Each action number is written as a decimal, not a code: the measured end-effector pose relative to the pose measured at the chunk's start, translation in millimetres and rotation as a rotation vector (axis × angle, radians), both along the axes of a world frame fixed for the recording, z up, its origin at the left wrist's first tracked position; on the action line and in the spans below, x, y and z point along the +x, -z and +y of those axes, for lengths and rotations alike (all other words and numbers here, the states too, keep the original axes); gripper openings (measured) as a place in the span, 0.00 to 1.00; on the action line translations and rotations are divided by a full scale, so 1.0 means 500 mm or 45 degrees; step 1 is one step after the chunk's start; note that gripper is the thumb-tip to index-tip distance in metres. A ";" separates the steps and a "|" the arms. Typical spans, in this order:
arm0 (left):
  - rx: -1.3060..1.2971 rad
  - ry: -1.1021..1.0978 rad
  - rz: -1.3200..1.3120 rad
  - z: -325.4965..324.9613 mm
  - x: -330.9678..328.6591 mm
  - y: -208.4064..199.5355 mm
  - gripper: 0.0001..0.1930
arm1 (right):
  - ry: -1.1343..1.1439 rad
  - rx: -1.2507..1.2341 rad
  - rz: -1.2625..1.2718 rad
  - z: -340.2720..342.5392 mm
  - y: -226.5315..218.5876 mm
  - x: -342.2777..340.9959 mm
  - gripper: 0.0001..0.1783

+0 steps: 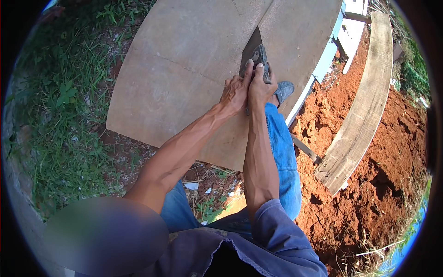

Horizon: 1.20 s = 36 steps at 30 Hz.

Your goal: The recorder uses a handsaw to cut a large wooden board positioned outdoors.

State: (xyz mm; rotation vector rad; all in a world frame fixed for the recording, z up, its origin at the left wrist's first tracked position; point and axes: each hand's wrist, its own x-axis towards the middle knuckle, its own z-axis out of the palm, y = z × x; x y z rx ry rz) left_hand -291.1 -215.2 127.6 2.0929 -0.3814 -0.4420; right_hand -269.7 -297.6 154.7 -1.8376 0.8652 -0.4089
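Both my hands are together on a hand saw (251, 47) with a dark, tapering blade and a dark handle. My left hand (236, 92) is closed at the handle's left side, its thumb pointing up along it. Against it, my right hand (261, 88) wraps the handle from the right. The blade points away from me over a large brown plywood sheet (170, 92). From its tip a straight line, a cut or a groove, runs to the sheet's far side, with pale sawdust around it. How deep the blade sits in the wood is hidden.
My shoe (285, 91) presses on the sheet right of the hands. Light-blue and white boards (328, 57) border its right edge. A long weathered plank (362, 108) lies over rough red soil (392, 157). Grass and weeds (60, 120) grow on the left.
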 end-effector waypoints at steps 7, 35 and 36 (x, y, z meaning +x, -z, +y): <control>-0.335 -0.024 0.090 0.065 -0.213 -0.143 0.51 | 0.065 0.103 0.136 0.068 -0.174 -0.208 0.24; 0.163 -0.149 0.095 -0.072 0.021 -0.045 0.44 | -0.064 0.204 0.269 -0.054 -0.051 0.042 0.15; 0.184 -0.180 0.104 -0.070 0.012 -0.063 0.42 | -0.078 0.209 0.374 -0.049 -0.067 0.034 0.15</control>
